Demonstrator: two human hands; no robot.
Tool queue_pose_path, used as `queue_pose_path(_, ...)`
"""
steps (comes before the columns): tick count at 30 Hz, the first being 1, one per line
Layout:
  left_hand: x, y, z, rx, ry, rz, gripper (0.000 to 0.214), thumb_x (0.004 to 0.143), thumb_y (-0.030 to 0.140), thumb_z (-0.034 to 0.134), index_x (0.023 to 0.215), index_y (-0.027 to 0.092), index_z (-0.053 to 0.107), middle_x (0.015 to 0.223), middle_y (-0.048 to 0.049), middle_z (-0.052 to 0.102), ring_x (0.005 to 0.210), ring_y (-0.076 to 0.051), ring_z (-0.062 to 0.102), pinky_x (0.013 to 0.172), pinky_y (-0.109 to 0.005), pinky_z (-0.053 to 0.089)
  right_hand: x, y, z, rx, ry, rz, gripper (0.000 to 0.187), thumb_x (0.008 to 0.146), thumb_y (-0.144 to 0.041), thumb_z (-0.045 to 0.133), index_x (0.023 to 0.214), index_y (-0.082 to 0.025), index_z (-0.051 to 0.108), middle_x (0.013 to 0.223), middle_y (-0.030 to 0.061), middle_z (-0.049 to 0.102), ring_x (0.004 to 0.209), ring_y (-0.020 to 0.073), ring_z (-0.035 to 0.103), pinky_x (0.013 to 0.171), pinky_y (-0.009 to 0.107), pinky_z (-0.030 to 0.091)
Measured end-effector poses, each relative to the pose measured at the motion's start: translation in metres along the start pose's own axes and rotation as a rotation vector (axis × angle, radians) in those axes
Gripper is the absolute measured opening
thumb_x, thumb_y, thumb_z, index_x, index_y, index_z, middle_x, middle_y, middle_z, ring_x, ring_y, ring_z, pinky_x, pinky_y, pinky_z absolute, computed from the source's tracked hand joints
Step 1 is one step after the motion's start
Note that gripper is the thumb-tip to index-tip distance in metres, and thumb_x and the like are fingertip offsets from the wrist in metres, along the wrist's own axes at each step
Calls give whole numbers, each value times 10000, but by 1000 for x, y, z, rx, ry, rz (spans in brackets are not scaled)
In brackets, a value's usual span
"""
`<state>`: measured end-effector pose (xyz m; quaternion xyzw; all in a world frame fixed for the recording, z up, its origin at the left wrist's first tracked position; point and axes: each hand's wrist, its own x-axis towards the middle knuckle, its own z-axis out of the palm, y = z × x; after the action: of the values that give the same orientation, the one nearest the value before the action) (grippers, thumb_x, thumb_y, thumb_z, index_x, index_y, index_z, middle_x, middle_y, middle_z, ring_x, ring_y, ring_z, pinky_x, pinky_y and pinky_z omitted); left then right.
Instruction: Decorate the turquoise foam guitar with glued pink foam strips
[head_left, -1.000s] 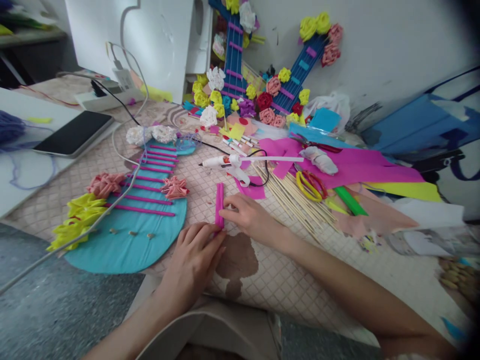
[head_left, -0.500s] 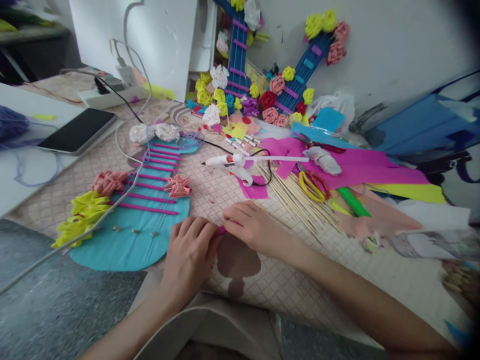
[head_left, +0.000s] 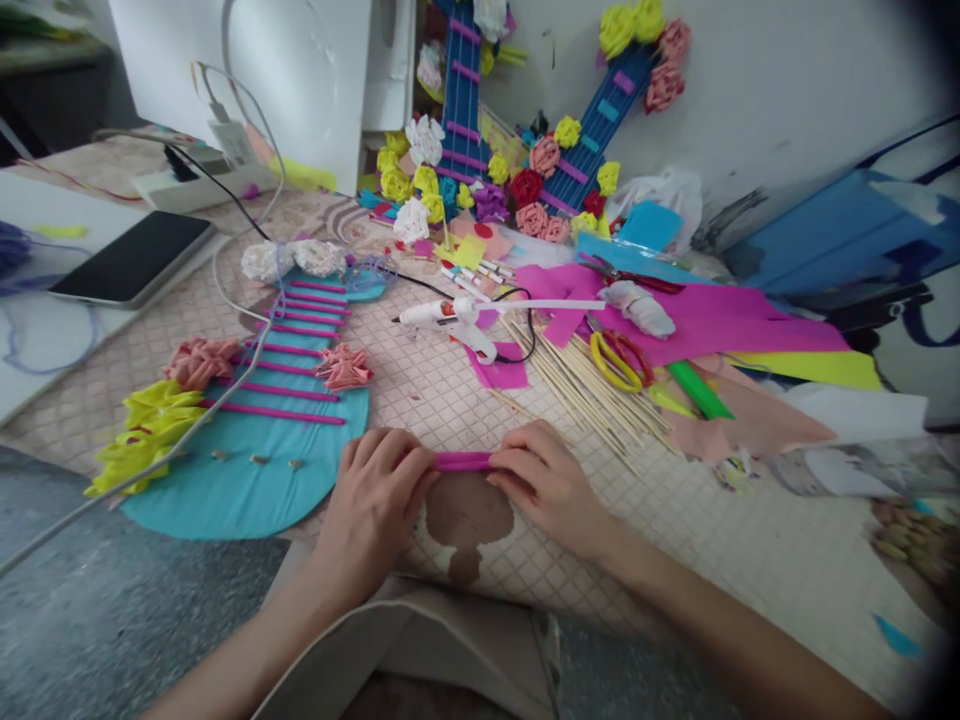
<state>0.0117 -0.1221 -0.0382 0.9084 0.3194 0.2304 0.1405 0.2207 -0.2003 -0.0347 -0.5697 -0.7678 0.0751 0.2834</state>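
Along the front edge of the worktop (head_left: 435,405), at its left, lies the turquoise guitar-shaped board (head_left: 259,500), with a grey cable (head_left: 61,531) crossing it. Next, I see my left hand (head_left: 377,492), bent over the left end of the magenta strip (head_left: 463,461); its fingers look clamped there. The strip stands crosswise close to the front edge, between the two hands, with only its middle bare. Beyond it, toward the back edge, rests the white glue gun (head_left: 442,315), touching neither hand. My right hand (head_left: 551,492) pinches the strip's other end, finger and thumb together on it. Further right lie the thin sticks (head_left: 574,390). To do this hold well, I would judge that both hands should pull equally and softly, so that the strip stays straight, without twist or tear. Both strip ends are hidden under the fingers, and the left fingertips are covered by the knuckles. I cannot tell if the strip is folded or rolled, or if something is inside. The worktop's right corner is blurred in shadow.
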Motion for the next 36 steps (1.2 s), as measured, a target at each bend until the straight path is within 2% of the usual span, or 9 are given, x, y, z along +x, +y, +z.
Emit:
queue_pose_path(13,3,0,1,-66,-42,64,102,904,182,513,914,196,613,886,-49,603,870,-219,485,772,-395,376,-1,0,8,-12,-37,12,123,926,-204,517,856,-164,610,863,64,583,846,200,476,771,374,437)
queue_pose_path(19,3,0,1,-90,-65,83,124,904,173,508,861,192,623,842,-43,612,853,-222,487,762,-395,362,-8,0,3,38,-29,46,51,903,-204,559,909,-173,600,900,59,586,871,199,492,800,386,445)
queue_pose_path(22,3,-1,2,-105,-58,87,127,909,174,504,864,193,622,842,-39,612,851,-213,486,770,-391,362,-9,-1,-2,74,17,85,111,897,-204,563,998,-179,601,975,76,580,951,214,497,851,414,452)
queue_pose_path(24,3,-2,2,-107,-65,87,128,908,169,502,872,200,621,848,-38,613,854,-210,486,774,-390,363,-7,-1,-5,65,-1,65,164,902,-218,549,1052,-198,612,1086,93,564,1053,239,472,906,452,438)
queue_pose_path(27,4,-2,1,-103,-79,87,136,910,167,493,874,200,619,849,-40,611,853,-213,486,768,-392,366,-2,1,-5,-24,-59,20,235,907,-253,538,1124,-218,619,1255,111,513,1185,284,398,975,518,393)
queue_pose_path(29,5,-2,0,-106,-84,87,138,911,168,490,864,194,618,843,-42,609,855,-216,487,769,-395,369,-1,3,-5,-83,-9,50,266,911,-245,527,1160,-197,606,1299,131,491,1208,297,383,993,537,375)
queue_pose_path(31,6,-2,0,-115,-86,86,132,909,166,494,864,191,616,845,-43,609,859,-217,488,775,-397,372,-3,4,-7,-79,91,87,268,915,-207,508,1169,-190,592,1249,135,517,1162,281,430,970,518,400)
queue_pose_path(33,6,-3,0,-127,-85,86,124,907,163,498,872,191,614,853,-43,610,861,-214,488,781,-396,373,-7,4,-9,-22,144,94,231,911,-174,509,1120,-206,601,1106,107,571,1045,245,500,889,462,456)
queue_pose_path(36,5,-3,0,-134,-86,84,124,907,161,498,884,195,615,862,-42,610,867,-213,487,783,-396,371,-14,0,-10,51,95,73,135,898,-151,537,987,-208,622,908,60,588,881,201,528,775,381,482)
